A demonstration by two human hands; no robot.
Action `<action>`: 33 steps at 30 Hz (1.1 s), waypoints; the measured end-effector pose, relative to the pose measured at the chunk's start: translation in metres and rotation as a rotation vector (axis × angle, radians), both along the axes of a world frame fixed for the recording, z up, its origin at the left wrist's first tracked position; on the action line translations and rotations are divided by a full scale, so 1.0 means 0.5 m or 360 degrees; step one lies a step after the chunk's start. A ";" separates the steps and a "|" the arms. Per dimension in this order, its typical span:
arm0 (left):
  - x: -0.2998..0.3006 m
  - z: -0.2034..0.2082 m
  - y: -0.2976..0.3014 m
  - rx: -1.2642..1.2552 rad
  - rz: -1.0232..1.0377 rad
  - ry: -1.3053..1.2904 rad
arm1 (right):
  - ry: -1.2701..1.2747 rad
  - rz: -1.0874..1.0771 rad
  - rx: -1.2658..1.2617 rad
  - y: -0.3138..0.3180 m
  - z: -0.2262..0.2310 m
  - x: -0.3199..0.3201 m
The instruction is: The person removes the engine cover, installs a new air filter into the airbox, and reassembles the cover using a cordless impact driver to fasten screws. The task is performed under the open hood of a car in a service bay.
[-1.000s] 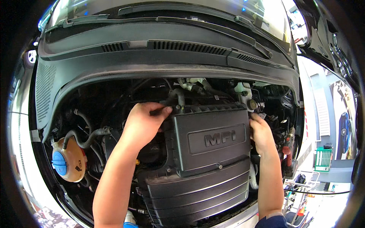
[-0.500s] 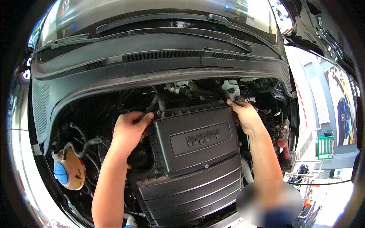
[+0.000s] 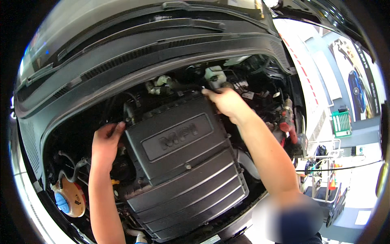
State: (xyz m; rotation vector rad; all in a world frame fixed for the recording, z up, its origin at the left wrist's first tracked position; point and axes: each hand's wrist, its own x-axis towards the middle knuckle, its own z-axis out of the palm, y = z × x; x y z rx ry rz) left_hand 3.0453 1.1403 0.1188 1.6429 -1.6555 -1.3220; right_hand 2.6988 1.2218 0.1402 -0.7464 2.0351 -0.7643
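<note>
A large black plastic engine cover [image 3: 191, 181] with a raised rectangular panel and ridges lies over the middle of the engine bay. At its far left corner, beside a short black hose [image 3: 128, 112], my left hand [image 3: 106, 140] is closed, the thumb on the corner and the other fingers curled and partly hidden. My right hand [image 3: 227, 105] grips the far right corner, thumb on top, its remaining fingers out of sight behind the edge. Past that hand sits a whitish fluid reservoir [image 3: 215, 76]. A single screw head [image 3: 188, 166] shows in the cover's middle.
A coolant tank [image 3: 75, 201] with a blue cap [image 3: 62, 202] stands at the near left. Beyond the bay run the cowl grille [image 3: 134, 59] and wiper arms [image 3: 191, 23]. A red-and-black tool [image 3: 287, 122] lies at the right, and a green crate [image 3: 341, 124] is outside the car.
The view has turned and shifted, so the engine bay sits further left and tilted. Both hands stay at the cover's far corners. More of the grey pipe beside the cover's right edge shows.
</note>
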 end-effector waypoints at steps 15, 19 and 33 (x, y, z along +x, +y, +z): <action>-0.025 0.004 0.018 0.0182 0.0092 -0.0008 | 0.0235 0.0253 0.0003 -0.025 -0.047 -0.055; -0.010 -0.006 0.006 0.0262 0.0176 0.0080 | 0.0570 0.0289 -0.0030 0.011 -0.014 -0.036; 0.053 -0.073 -0.021 0.0092 0.0175 0.0390 | 0.0202 0.0092 -0.0209 0.664 -0.055 0.098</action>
